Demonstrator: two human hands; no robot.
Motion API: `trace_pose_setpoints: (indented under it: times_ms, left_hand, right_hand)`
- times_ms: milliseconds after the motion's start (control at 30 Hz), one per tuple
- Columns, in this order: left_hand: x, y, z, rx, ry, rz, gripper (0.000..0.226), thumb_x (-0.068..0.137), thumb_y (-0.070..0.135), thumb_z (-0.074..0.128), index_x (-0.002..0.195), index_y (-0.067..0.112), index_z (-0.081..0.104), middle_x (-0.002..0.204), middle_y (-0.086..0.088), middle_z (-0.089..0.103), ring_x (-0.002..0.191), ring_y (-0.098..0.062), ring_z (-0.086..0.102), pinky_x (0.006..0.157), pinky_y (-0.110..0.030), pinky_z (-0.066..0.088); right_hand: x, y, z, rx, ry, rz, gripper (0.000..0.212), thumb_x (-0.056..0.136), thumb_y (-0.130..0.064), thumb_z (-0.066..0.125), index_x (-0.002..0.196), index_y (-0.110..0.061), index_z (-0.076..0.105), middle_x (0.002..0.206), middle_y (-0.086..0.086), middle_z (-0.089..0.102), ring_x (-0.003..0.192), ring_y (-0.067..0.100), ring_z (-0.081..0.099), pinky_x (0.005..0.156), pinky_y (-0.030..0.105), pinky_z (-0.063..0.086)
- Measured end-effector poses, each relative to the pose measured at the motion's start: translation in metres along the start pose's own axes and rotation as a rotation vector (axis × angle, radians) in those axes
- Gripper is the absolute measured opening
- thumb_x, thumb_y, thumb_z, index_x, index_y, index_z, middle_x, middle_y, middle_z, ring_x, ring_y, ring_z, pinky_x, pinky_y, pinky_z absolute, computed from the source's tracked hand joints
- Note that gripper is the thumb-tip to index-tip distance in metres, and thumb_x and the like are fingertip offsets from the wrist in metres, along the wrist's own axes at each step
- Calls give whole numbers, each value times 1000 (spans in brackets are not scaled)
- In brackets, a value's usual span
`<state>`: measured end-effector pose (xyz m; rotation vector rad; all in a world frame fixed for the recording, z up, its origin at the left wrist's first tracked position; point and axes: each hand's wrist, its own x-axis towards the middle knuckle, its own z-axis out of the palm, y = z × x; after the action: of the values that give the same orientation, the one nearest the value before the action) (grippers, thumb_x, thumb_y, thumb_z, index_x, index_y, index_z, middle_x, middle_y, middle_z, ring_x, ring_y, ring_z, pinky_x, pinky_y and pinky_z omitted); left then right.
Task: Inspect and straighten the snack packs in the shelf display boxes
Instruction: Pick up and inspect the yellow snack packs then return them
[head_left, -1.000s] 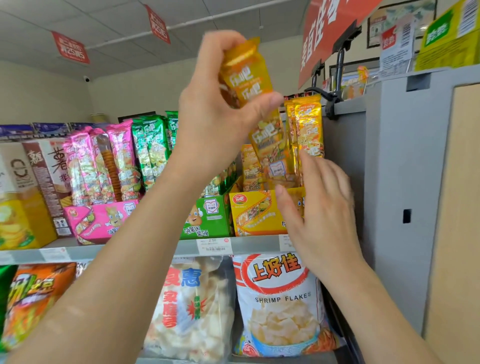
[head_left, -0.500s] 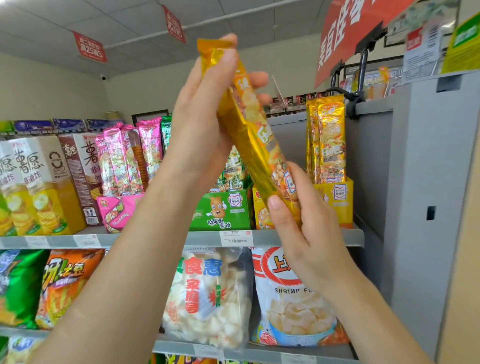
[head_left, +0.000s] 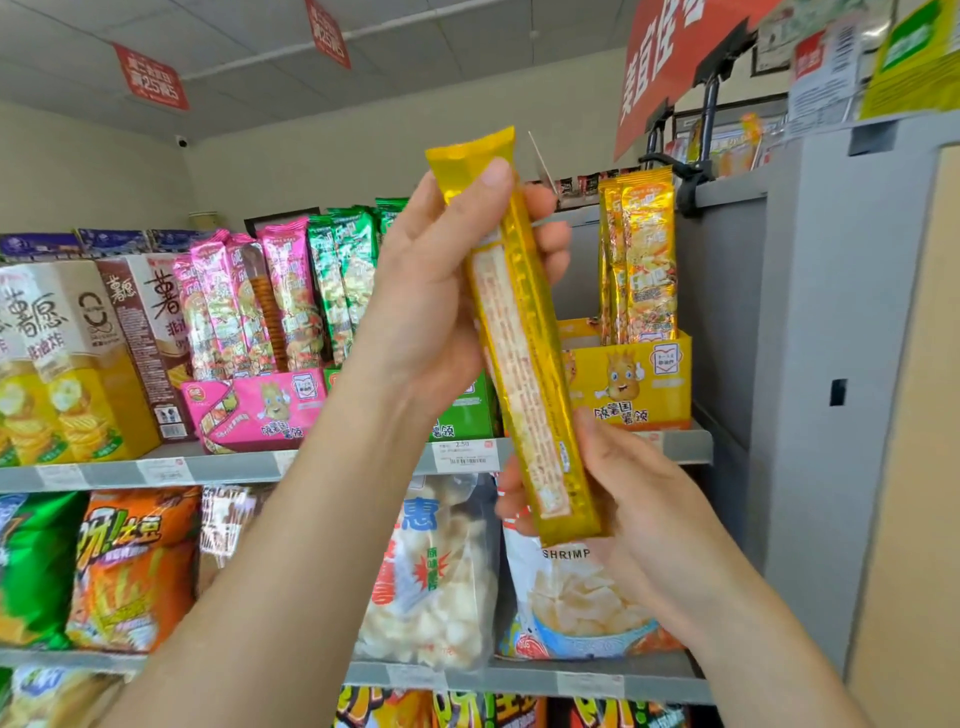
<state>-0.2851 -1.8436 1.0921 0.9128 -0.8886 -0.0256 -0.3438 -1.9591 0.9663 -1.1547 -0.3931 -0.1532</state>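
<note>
The yellow display box (head_left: 631, 387) has open room in its left part, beside the 2 yellow packs (head_left: 641, 260) standing upright at its right. The long yellow pack (head_left: 524, 353), held in front of that gap by the left hand (head_left: 431, 306) and right hand (head_left: 639, 499), blocks the way in. The grey cabinet wall (head_left: 727, 322) closes the box's right side; the green display box (head_left: 467, 410) stands just left.

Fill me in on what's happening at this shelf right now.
A person is checking a long yellow snack pack held up in front of the shelf. The left hand grips its top end and the right hand supports its bottom end, with the printed back panel facing the camera. Behind it, the yellow display box holds a few matching packs standing upright. The pink display box to the left is full.
</note>
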Motion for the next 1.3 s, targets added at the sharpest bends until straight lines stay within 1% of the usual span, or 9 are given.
trace_pose_setpoints:
  times_ms: [100, 233, 367, 467, 733, 900, 1067, 1233, 1300]
  left_hand:
    - [-1, -8, 3, 163, 187, 108, 9, 96, 12, 58, 93, 12, 50, 70, -5, 58, 58, -18, 59, 57, -30, 53]
    - [-2, -10, 6, 141, 273, 106, 10, 97, 19, 57, 91, 15, 51, 71, -5, 51, 58, -18, 55, 56, -29, 51]
    - [-4, -8, 4, 32, 209, -68, 29, 99, 41, 47, 106, 14, 51, 87, -11, 50, 69, -20, 57, 67, -33, 49]
    - [-5, -7, 1, 2, 211, -77, 37, 100, 48, 41, 97, 14, 54, 82, -9, 57, 73, -22, 61, 69, -33, 51]
    - [-4, -6, -5, 83, 289, 5, 47, 99, 21, 44, 67, 10, 76, 92, -17, 75, 84, -24, 72, 58, -28, 55]
    - [-3, -10, -9, 94, 306, 12, 29, 98, 20, 48, 88, 4, 70, 89, -12, 76, 83, -19, 72, 59, -28, 55]
    - [-2, -7, -14, 220, 237, -6, 19, 91, 24, 64, 77, 13, 68, 74, -6, 68, 66, -17, 63, 56, -26, 52]
    - [2, -3, -16, 105, 153, 62, 24, 99, 18, 52, 80, 7, 63, 71, -5, 64, 66, -17, 62, 63, -27, 53]
    - [3, -2, -15, 6, 132, 48, 28, 102, 18, 46, 79, 8, 59, 69, -4, 61, 65, -16, 60, 64, -26, 53]
  right_hand:
    - [-7, 0, 4, -480, 286, -308, 35, 87, -68, 50, 121, -58, 57, 110, -30, 66, 99, -9, 63, 71, 5, 48]
    - [-7, 12, 7, -990, 363, -518, 56, 92, -54, 55, 143, -46, 31, 122, -18, 59, 106, 6, 61, 84, 29, 53]
    - [-9, 21, 9, -921, 418, -556, 53, 93, -54, 47, 142, -46, 29, 127, -14, 59, 108, 7, 61, 88, 33, 52]
    - [-8, 23, 7, -913, 414, -556, 52, 93, -52, 50, 142, -42, 33, 124, -15, 60, 105, 7, 61, 85, 28, 53]
    - [-9, 35, -1, -1045, 480, -615, 53, 92, -42, 56, 139, -43, 31, 121, -16, 51, 107, -7, 48, 84, 4, 38]
    - [-8, 41, -7, -1106, 486, -701, 57, 91, -36, 60, 143, -34, 36, 117, -14, 47, 108, -18, 41, 85, -1, 34]
    - [-9, 46, -19, -1180, 535, -758, 64, 86, -17, 67, 142, -31, 39, 115, -3, 50, 100, -3, 48, 80, 5, 39]
    - [-12, 42, -21, -898, 285, -526, 58, 88, -52, 63, 141, -49, 37, 121, -22, 55, 110, 2, 57, 86, 18, 50]
    - [-15, 39, -21, -644, 114, -336, 51, 86, -65, 56, 134, -55, 42, 113, -17, 66, 95, 9, 67, 78, 24, 55]
